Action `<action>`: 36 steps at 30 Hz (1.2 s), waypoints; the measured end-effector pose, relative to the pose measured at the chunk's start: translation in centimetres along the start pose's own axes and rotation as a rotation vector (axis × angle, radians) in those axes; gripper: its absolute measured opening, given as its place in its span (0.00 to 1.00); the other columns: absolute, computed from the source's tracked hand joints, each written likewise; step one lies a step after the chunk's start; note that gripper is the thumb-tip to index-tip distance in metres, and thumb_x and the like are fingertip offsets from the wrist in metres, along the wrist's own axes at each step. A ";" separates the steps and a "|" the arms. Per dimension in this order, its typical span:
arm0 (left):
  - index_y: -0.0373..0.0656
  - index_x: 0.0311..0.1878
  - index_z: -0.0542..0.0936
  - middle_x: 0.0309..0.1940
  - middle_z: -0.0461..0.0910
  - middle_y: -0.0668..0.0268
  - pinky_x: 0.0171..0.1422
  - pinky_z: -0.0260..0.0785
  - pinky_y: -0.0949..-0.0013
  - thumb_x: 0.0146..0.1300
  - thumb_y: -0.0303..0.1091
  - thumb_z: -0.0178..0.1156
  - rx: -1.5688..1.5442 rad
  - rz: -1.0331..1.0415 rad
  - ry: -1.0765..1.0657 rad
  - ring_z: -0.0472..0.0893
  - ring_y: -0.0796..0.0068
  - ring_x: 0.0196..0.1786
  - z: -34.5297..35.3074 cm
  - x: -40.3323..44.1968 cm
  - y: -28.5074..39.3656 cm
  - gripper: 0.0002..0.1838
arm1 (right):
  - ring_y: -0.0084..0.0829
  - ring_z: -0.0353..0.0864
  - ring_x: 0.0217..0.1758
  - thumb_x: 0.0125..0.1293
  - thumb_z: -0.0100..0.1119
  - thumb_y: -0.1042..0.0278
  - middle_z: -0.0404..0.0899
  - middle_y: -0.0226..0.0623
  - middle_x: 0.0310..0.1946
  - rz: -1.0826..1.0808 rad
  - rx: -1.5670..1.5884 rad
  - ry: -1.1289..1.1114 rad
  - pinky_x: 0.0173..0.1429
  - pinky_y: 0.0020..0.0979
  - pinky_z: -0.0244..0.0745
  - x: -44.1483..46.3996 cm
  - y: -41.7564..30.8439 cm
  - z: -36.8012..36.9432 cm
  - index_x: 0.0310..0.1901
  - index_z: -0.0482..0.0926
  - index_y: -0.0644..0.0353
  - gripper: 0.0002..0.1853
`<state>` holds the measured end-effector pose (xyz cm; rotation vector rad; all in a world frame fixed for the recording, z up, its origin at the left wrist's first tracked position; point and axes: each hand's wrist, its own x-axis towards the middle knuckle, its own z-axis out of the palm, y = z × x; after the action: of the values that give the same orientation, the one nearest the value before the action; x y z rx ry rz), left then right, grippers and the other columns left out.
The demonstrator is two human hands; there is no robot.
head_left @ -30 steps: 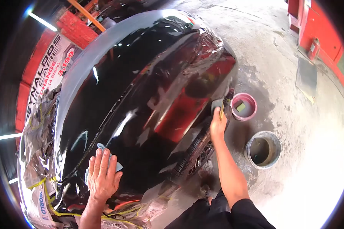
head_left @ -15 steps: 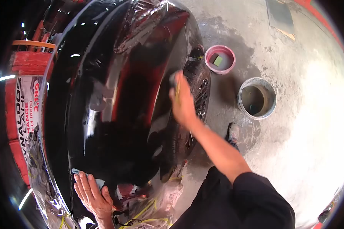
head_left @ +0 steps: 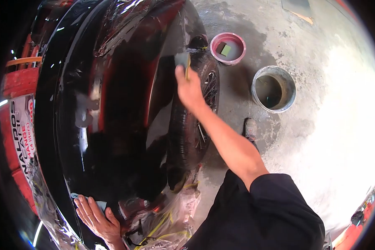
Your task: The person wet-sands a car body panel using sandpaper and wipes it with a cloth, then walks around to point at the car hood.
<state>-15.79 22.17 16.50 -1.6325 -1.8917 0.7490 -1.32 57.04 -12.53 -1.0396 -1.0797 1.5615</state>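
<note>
A black, glossy car panel [head_left: 125, 162] with reddish reflections runs up the middle of the view. Over its outer edge, above the wheel, my right hand [head_left: 191, 89] is closed around a grey sanding pad [head_left: 181, 59] with a yellowish edge. The pad lies against the panel by the wheel arch. My left hand [head_left: 96, 218] rests flat near the lower left of the panel, fingers stretched out. Beneath those fingers, a light blue cloth [head_left: 101, 205] shows only in part.
A spoked wheel [head_left: 208, 104] stands right of the panel. On the wet concrete floor are a pink basin [head_left: 213, 49] holding water, a green sponge [head_left: 226, 50] and a dark block, and a grey bucket [head_left: 291, 96] of murky water. Clear plastic sheeting [head_left: 185, 208] hangs near my legs.
My right hand has moved up along the panel edge with the pad. The whole view has shifted slightly. My left hand stays on the blue cloth.
</note>
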 end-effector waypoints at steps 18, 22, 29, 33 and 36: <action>0.34 0.72 0.70 0.75 0.66 0.44 0.82 0.51 0.40 0.82 0.50 0.41 0.017 0.006 0.015 0.63 0.40 0.79 0.2 0.0 0.0 0.31 | 0.57 0.64 0.70 0.80 0.50 0.52 0.69 0.64 0.67 -0.231 -0.123 -0.018 0.76 0.45 0.59 1.8 4.0 0.1 0.78 0.56 0.68 0.35; 0.33 0.72 0.71 0.74 0.67 0.44 0.82 0.51 0.40 0.82 0.51 0.41 0.023 0.007 0.019 0.63 0.40 0.79 0.2 0.0 -0.1 0.31 | 0.57 0.66 0.67 0.79 0.51 0.53 0.71 0.67 0.62 -0.353 -0.235 0.103 0.74 0.45 0.61 2.5 3.9 0.5 0.78 0.57 0.67 0.35; 0.34 0.72 0.70 0.75 0.67 0.44 0.82 0.51 0.40 0.81 0.50 0.42 0.024 -0.005 0.014 0.64 0.41 0.78 0.3 -0.2 -0.1 0.31 | 0.56 0.66 0.68 0.79 0.52 0.58 0.70 0.57 0.68 -0.383 -0.233 0.066 0.76 0.46 0.58 0.4 2.9 0.8 0.78 0.54 0.71 0.36; 0.33 0.73 0.70 0.75 0.67 0.44 0.82 0.51 0.40 0.81 0.50 0.42 0.028 0.012 0.018 0.64 0.40 0.78 0.3 -0.1 -0.2 0.31 | 0.55 0.69 0.65 0.78 0.52 0.63 0.74 0.57 0.64 -0.312 -0.208 0.057 0.71 0.45 0.63 0.3 2.8 1.0 0.77 0.58 0.70 0.32; 0.33 0.73 0.69 0.75 0.66 0.44 0.82 0.51 0.40 0.81 0.49 0.42 0.025 0.011 0.024 0.64 0.40 0.78 0.1 0.0 0.1 0.31 | 0.55 0.78 0.51 0.77 0.54 0.65 0.80 0.57 0.54 -0.152 -0.066 -0.037 0.60 0.44 0.72 3.6 0.4 -1.1 0.75 0.62 0.68 0.29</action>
<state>-15.84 22.19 16.35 -1.6307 -1.8515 0.7512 -1.05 60.62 -13.69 -0.9524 -1.2141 1.4364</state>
